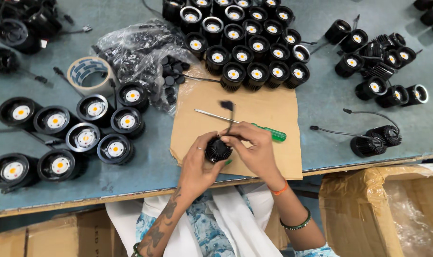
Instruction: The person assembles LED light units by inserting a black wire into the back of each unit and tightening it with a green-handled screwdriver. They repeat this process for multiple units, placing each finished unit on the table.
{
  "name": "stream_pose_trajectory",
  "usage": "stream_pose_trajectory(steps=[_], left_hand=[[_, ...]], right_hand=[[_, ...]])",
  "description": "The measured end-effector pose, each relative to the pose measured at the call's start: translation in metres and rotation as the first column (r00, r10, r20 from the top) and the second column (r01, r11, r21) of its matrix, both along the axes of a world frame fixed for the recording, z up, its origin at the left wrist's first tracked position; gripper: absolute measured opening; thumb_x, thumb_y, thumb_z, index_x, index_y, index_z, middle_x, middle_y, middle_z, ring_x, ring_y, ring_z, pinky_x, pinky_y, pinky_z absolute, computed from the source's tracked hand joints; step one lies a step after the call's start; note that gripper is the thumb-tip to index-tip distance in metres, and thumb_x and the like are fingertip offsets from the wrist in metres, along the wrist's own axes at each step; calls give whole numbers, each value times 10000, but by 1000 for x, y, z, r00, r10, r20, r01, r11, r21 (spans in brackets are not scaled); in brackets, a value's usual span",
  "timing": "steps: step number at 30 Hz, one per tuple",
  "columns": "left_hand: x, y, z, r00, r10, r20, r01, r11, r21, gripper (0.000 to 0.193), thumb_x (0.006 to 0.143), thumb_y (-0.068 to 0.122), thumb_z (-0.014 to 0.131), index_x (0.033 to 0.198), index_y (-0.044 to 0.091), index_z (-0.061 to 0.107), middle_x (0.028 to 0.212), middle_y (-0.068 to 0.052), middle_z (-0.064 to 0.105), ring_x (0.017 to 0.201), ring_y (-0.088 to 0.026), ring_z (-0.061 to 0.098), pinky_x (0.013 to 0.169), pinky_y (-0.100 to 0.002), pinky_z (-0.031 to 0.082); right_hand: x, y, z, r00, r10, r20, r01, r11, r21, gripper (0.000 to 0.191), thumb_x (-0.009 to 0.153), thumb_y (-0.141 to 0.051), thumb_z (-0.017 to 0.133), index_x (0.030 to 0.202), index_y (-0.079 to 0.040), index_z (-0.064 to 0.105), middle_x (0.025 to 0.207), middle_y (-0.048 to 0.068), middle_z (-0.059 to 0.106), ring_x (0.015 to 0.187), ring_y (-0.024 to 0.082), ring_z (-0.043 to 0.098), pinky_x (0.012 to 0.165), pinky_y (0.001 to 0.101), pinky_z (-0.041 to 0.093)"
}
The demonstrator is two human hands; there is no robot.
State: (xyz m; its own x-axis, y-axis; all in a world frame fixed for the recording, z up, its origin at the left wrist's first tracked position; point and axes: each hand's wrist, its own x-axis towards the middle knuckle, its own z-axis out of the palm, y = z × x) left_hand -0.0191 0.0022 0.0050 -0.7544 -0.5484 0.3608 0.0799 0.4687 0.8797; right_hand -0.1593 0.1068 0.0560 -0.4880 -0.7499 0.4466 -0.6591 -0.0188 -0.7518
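Under my grip lies a flat brown cardboard sheet point(273, 107) on the grey-blue table point(330, 102), and I judge the round black finned lamp body point(218, 150) may slip and roll off its near edge, because the ribs are narrow and hard. My left hand point(197, 166) and right hand point(254, 147) both close around this body. Its thin black wire point(231, 119) stands up just beyond my fingers and may catch on the green-handled screwdriver point(245, 123) lying right behind.

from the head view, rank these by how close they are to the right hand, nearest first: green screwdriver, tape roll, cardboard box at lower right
Measured from the right hand:
1. Green screwdriver, just above the hand on the cardboard sheet.
2. Cardboard box, below the table edge to the right.
3. Tape roll, far up to the left, beside the plastic bag.
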Motion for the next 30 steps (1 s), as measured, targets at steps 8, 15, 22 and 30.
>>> stream_pose_trajectory(steps=[8, 15, 22, 30], left_hand=[[3, -11, -1, 997, -79, -7, 79, 996, -28, 657, 759, 24, 770, 1372, 54, 536, 1351, -197, 580, 1195, -422, 633, 972, -429, 545], [3, -19, -3, 993, -117, 4, 117, 993, -19, 656, 763, 32, 759, 1372, 70, 517, 1314, -173, 624, 1144, -421, 654, 921, -439, 566], [5, -18, -9, 989, -138, 51, 142, 987, -81, 449, 789, 29, 737, 1215, 136, 645, 1389, -174, 608, 1084, -391, 689, 861, -430, 595], [7, -5, -20, 1000, -5, 6, 7, 948, -318, 379, 822, 87, 748, 1189, 170, 699, 1456, -196, 544, 1105, -405, 685, 861, -441, 592]], right_hand=[[17, 30, 0, 992, 14, -129, -15, 1000, -8, 109, 828, 28, 773, 933, 10, 748, 941, 100, 762, 849, 204, 760, 769, 293, 586], [40, 40, -12, 930, 78, -358, -91, 996, -20, 204, 785, 43, 797, 973, -1, 733, 965, 101, 748, 843, 222, 744, 729, 316, 595], [45, 41, -24, 842, 74, -534, -76, 997, 17, 241, 755, 46, 793, 986, 29, 729, 1004, 126, 746, 794, 232, 719, 660, 324, 575], [49, 45, -25, 820, 48, -570, -37, 999, 31, 223, 774, 42, 792, 987, 25, 729, 1021, 122, 750, 793, 233, 718, 667, 322, 576]])
